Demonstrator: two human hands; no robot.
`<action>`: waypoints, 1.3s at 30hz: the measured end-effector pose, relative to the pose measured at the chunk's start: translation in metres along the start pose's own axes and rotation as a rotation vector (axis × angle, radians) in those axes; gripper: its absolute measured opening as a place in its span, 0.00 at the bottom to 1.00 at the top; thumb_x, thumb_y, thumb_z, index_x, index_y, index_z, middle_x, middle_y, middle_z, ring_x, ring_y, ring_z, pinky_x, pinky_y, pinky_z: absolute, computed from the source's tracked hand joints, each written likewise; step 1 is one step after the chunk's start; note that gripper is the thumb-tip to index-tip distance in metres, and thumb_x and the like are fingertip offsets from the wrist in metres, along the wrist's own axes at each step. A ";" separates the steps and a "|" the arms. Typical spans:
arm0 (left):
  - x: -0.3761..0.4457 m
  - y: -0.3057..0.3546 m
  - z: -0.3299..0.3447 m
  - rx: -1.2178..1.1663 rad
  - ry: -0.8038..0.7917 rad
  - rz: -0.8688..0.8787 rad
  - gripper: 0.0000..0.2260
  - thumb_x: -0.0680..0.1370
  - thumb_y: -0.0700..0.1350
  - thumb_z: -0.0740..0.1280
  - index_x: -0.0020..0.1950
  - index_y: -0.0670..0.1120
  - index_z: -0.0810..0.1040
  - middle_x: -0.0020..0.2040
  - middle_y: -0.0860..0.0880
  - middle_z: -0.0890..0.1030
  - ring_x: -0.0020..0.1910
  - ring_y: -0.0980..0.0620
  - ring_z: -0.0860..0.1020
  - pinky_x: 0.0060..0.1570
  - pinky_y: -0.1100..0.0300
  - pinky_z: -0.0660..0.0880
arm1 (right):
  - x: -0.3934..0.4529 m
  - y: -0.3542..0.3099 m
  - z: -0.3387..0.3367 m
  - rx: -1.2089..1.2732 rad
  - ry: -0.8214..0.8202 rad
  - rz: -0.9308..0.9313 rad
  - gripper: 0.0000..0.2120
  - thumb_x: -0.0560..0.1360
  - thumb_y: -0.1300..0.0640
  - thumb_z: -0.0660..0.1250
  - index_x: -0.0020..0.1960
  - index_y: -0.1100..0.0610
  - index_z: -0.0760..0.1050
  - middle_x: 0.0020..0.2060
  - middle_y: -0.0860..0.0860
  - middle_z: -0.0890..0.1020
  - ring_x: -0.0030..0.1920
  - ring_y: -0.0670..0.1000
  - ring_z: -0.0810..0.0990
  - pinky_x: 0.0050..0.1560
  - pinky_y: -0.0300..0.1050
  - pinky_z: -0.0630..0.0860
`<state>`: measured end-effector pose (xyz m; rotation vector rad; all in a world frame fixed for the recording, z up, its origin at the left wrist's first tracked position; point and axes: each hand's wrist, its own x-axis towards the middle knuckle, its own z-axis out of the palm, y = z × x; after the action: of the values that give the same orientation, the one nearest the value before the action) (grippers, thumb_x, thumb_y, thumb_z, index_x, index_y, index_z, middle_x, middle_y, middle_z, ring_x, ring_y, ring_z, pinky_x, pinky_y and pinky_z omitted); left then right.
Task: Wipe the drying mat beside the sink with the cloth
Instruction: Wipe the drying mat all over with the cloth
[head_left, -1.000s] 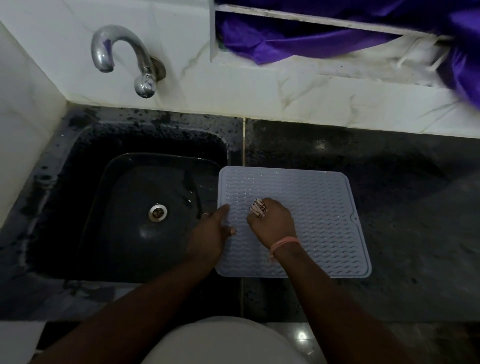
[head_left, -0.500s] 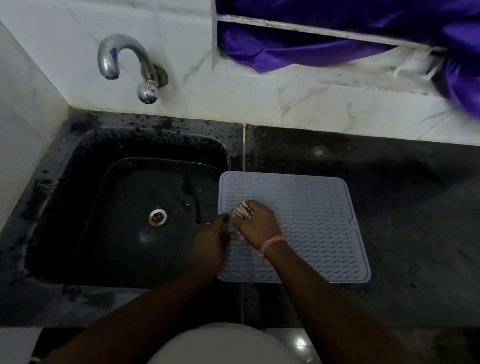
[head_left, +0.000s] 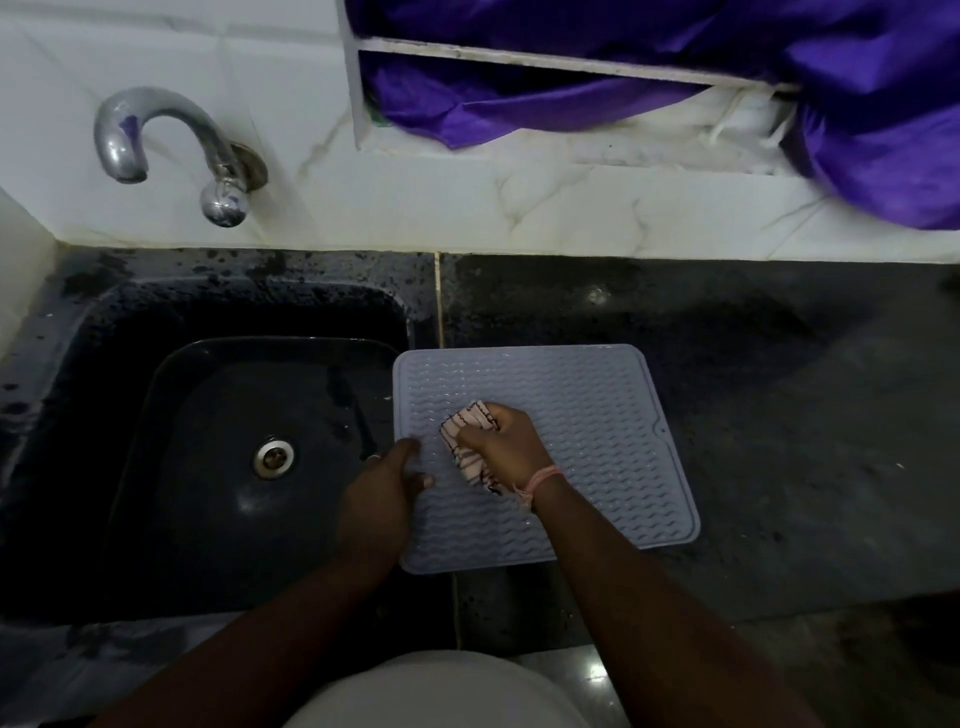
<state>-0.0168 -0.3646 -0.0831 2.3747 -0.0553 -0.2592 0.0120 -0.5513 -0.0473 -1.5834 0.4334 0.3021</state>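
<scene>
Drying mat (head_left: 587, 441), no writing legible, lies under right hand (head_left: 506, 444) clutching striped cloth (head_left: 467, 441); left hand (head_left: 382, 493) fingers (head_left: 410, 447) press its edge, extended.

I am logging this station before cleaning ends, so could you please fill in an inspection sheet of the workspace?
Surface: dark stone counter, speckled, beside a black sink.
Job's things: grey ribbed drying mat flat on the counter, its left edge at the sink; striped cloth bunched on the mat.
Clutter: nothing seen.
Hands: right hand grips the cloth; left hand presses the mat's left edge.
Cables: nothing seen.
Surroundings: chrome tap, white marble wall, purple fabric.
</scene>
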 end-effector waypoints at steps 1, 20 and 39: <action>0.001 0.000 0.000 0.007 -0.005 -0.009 0.18 0.80 0.52 0.67 0.69 0.60 0.71 0.56 0.49 0.79 0.51 0.49 0.80 0.47 0.60 0.70 | -0.003 0.001 -0.011 0.016 0.021 -0.001 0.07 0.73 0.60 0.75 0.49 0.62 0.83 0.38 0.55 0.86 0.35 0.50 0.83 0.35 0.43 0.80; 0.003 -0.011 0.005 0.092 -0.002 -0.029 0.20 0.79 0.57 0.66 0.70 0.61 0.68 0.58 0.46 0.80 0.55 0.44 0.80 0.47 0.55 0.70 | -0.024 0.021 -0.186 -0.491 0.622 0.033 0.11 0.75 0.51 0.71 0.48 0.60 0.80 0.43 0.58 0.85 0.46 0.59 0.83 0.52 0.53 0.81; 0.004 -0.010 -0.003 -0.026 -0.041 -0.061 0.21 0.77 0.58 0.68 0.69 0.62 0.70 0.62 0.48 0.79 0.58 0.47 0.79 0.56 0.54 0.73 | -0.020 0.003 -0.071 -0.672 0.421 -0.072 0.09 0.73 0.52 0.70 0.41 0.57 0.77 0.34 0.51 0.82 0.38 0.51 0.81 0.43 0.44 0.77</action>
<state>-0.0131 -0.3553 -0.0885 2.3476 0.0010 -0.3358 -0.0118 -0.6203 -0.0364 -2.3310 0.6380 0.0489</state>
